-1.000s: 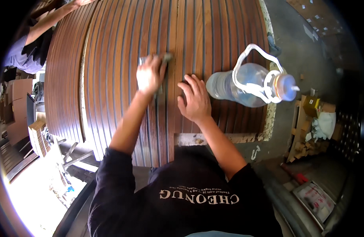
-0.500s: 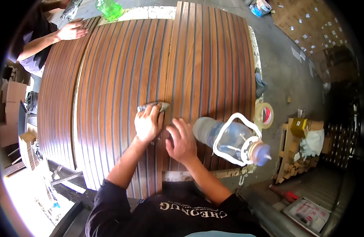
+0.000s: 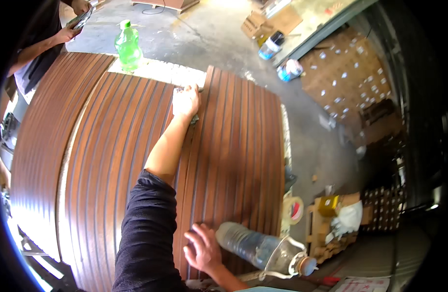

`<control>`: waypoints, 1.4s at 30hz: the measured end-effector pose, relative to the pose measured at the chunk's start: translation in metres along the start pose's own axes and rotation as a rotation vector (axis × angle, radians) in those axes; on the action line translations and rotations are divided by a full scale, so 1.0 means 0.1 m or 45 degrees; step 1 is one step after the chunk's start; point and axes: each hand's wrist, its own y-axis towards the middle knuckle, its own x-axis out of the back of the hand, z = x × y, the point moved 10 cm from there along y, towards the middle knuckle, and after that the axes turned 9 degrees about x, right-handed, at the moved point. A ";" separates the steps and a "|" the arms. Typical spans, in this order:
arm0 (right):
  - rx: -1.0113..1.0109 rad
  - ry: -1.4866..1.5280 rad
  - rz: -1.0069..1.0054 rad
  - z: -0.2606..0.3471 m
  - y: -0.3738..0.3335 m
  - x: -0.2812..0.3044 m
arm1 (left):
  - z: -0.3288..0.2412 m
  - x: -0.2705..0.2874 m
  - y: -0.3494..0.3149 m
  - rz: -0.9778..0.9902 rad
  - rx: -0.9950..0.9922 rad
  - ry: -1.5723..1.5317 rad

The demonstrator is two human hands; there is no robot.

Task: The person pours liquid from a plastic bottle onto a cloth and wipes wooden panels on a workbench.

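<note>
My left arm reaches far across brown, grooved wood-look panels [image 3: 233, 146]. At their far edge my left hand [image 3: 186, 101] is closed on a greyish rag [image 3: 194, 118], most of it hidden under the palm. The rag lies against the panel surface, close to the seam between two panels. Much nearer to me, my right hand [image 3: 204, 249] rests on the panel with its fingers apart and holds nothing. Just right of it a large clear plastic bottle [image 3: 253, 245] with a white handle lies on its side, its capped end over the near right corner.
A green bottle [image 3: 129, 48] stands at the far left edge. On the right edge sits a tape roll [image 3: 294, 210]. At the upper left a co-worker's hands [image 3: 68, 33] hold a dark, crumpled item. Right of the table, a wooden rack [image 3: 312, 224] carries a yellow tin [image 3: 327, 206].
My left hand has slid the rag from mid-panel to the far edge. The view has shifted forward. The co-worker's hand has lifted off the left panel and now holds the crumpled item.
</note>
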 end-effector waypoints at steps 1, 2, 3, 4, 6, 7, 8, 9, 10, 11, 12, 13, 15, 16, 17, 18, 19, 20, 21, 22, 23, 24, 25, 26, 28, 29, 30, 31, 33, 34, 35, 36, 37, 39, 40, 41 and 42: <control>0.007 -0.018 0.005 0.03 0.00 -0.02 | 0.09 -0.09 0.13 0.053 0.076 0.004; 0.019 -0.033 0.011 0.02 0.03 -0.04 | 0.11 -0.13 0.26 0.016 0.104 -0.026; 0.029 -0.046 0.027 0.03 0.04 -0.07 | 0.14 -0.07 0.31 -0.221 0.041 -0.054; 0.029 -0.037 0.048 0.03 0.02 -0.06 | 0.09 0.10 0.21 -0.424 -0.039 -0.065; 0.015 -0.069 -0.025 -0.03 0.01 0.02 | -0.10 -0.16 0.21 0.080 0.047 -0.042; 0.041 -0.058 -0.035 0.03 0.03 0.02 | 0.00 -0.08 0.17 0.016 0.051 -0.073; 0.073 -0.073 -0.022 0.09 0.06 0.02 | 0.11 0.02 0.09 -0.055 0.055 -0.100; 0.087 -0.066 -0.045 0.11 0.05 0.04 | 0.11 0.06 -0.04 -0.041 0.041 -0.066; 0.112 -0.050 -0.068 0.12 0.04 0.05 | 0.12 0.13 -0.20 -0.034 0.033 -0.022; 0.117 -0.052 -0.088 0.14 0.02 0.06 | 0.13 0.17 -0.41 0.076 0.026 -0.048; 0.148 -0.039 -0.115 0.15 0.01 0.05 | 0.19 0.23 -0.62 0.168 0.037 -0.065; 0.166 -0.049 -0.106 0.18 -0.01 -0.01 | 0.36 0.25 -0.81 0.233 0.091 -0.096; 0.185 -0.106 -0.132 0.16 -0.05 0.06 | 0.22 0.31 -1.21 0.205 0.031 -0.082; 0.173 -0.164 -0.170 0.10 -0.12 0.13 | -0.02 0.36 -1.45 0.307 -0.027 -0.097; 0.172 -0.172 -0.206 0.07 -0.15 0.18 | -0.13 0.42 -1.66 0.305 -0.054 -0.112; 0.220 -0.148 -0.200 0.12 -0.12 0.13 | 0.07 0.51 -1.85 0.231 -0.054 -0.054; 0.251 -0.149 -0.229 0.12 -0.11 0.11 | 0.14 0.68 -2.09 0.222 -0.053 -0.098; 0.276 -0.144 -0.254 0.14 -0.09 0.08 | 0.21 0.88 -2.37 0.220 -0.051 -0.141; 0.285 -0.105 -0.259 0.20 -0.05 0.07 | 0.30 1.11 -2.66 0.125 -0.073 -0.142; 0.288 -0.084 -0.259 0.19 -0.03 0.01 | 0.39 1.34 -2.98 0.035 -0.094 -0.141; 0.321 -0.106 -0.265 0.22 -0.01 -0.03 | 0.47 1.53 -3.30 0.073 -0.074 -0.127; 0.334 -0.153 -0.290 0.22 -0.03 0.00 | 0.44 1.70 -3.64 0.117 -0.081 -0.135; 0.300 -0.125 -0.293 0.15 -0.04 0.00 | 0.46 1.71 -3.99 0.190 -0.090 -0.045; 0.264 -0.098 -0.295 0.08 -0.06 0.00 | 0.51 1.73 -4.35 0.264 -0.098 0.044; 0.295 -0.129 -0.313 0.03 -0.12 0.00 | 0.48 2.24 -5.03 0.128 -0.284 0.009; 0.261 -0.143 -0.272 -0.01 -0.15 -0.04 | 0.65 2.53 -5.24 0.043 -0.269 -0.044; 0.227 -0.158 -0.223 -0.03 -0.21 -0.09 | 0.83 2.79 -5.42 -0.040 -0.250 -0.100; 0.249 -0.151 -0.242 0.04 -0.27 -0.10 | 1.15 2.93 -5.38 0.045 -0.039 0.025; 0.165 -0.211 -0.104 0.11 -0.48 -0.22 | 1.79 3.36 -5.25 0.066 0.380 0.228; 0.189 -0.216 -0.106 0.21 -0.59 -0.23 | 2.19 3.51 -5.18 -0.007 0.589 0.303; 0.170 -0.227 -0.065 0.30 -0.68 -0.29 | 2.57 3.66 -5.14 -0.209 0.605 0.339; 0.116 -0.252 -0.047 0.33 -0.80 -0.32 | 2.80 3.77 -5.05 -0.395 0.584 0.362; 0.095 -0.254 -0.055 0.39 -0.90 -0.37 | 2.87 3.83 -5.07 -0.442 0.645 0.347; 0.312 -0.583 -0.259 0.75 -1.09 -0.33 | 2.60 3.78 -5.15 -0.388 0.700 0.310; 0.534 -0.900 -0.455 1.03 -1.27 -0.23 | 2.38 3.56 -5.28 -0.248 0.712 0.208; 0.788 -0.985 -0.623 1.53 -1.34 0.03 | 1.93 3.45 -5.38 -0.060 0.562 0.204; 0.809 -0.970 -0.616 1.48 -1.33 -0.06 | 1.77 3.12 -5.59 -0.024 0.524 0.081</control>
